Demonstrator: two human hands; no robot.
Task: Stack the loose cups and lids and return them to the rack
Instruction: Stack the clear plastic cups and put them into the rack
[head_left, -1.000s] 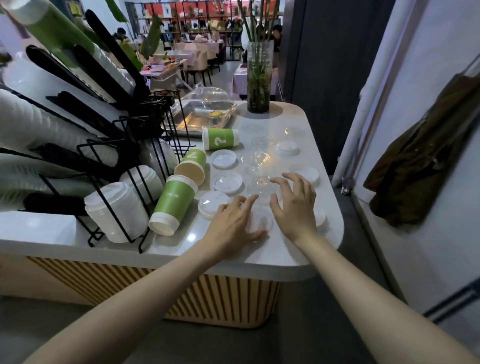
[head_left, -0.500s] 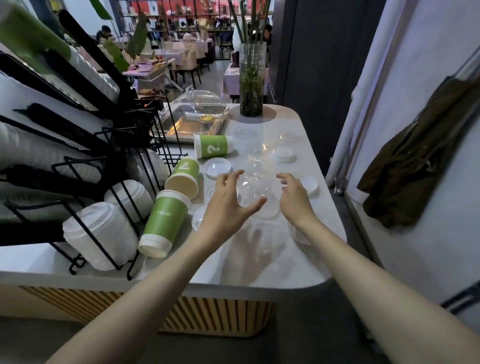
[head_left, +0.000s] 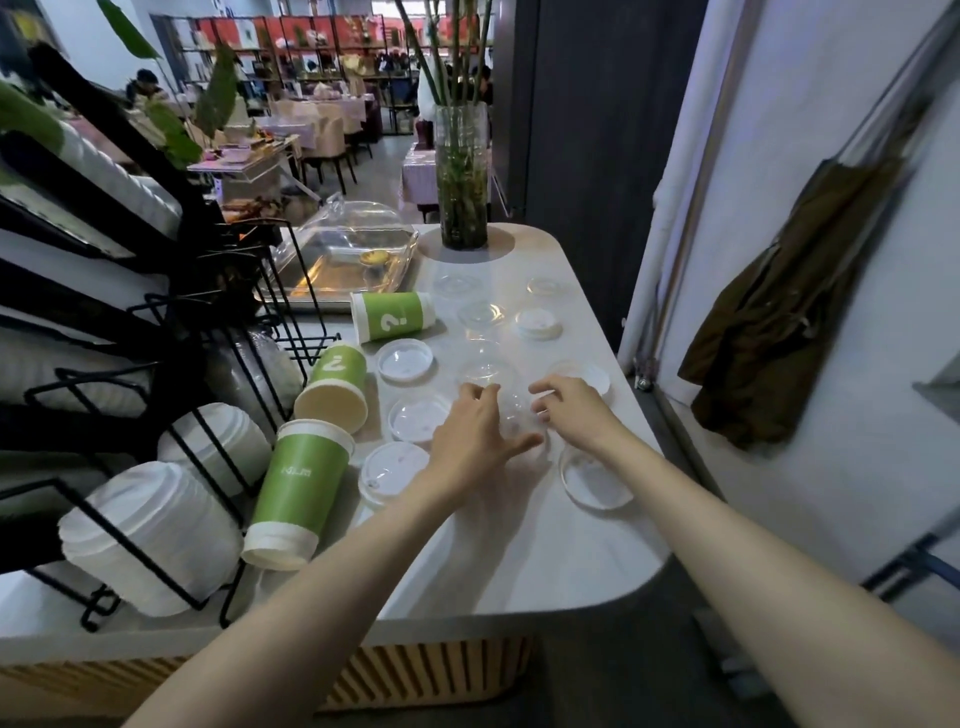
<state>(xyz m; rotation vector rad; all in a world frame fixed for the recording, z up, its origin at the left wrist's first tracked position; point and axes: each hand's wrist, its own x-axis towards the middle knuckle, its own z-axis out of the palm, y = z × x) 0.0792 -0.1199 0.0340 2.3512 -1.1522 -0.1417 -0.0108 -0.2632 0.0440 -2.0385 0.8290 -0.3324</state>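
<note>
Just above the middle of the white counter (head_left: 519, 561), my left hand (head_left: 475, 434) and my right hand (head_left: 574, 410) close on a clear dome lid (head_left: 515, 415) from either side. Three green paper cups lie on their sides: one (head_left: 392, 322) at the back, one (head_left: 335, 387) with its open mouth towards me, one (head_left: 298, 493) against the rack. Flat white lids (head_left: 405, 359) (head_left: 418, 418) (head_left: 392, 470) (head_left: 597, 480) lie loose around my hands. Further back are clear lids (head_left: 480, 314). The black wire rack (head_left: 171, 467) on the left holds stacked white lids (head_left: 156, 535).
A glass vase (head_left: 462, 176) with stems stands at the counter's far end. Beside it is a metal tray under a clear cover (head_left: 348, 260). A dark jacket (head_left: 779, 312) hangs on the right wall. The counter's rounded edge drops off on my right.
Both hands left the near edge of the counter and moved forward to the middle. They now hold a clear dome lid between them.
</note>
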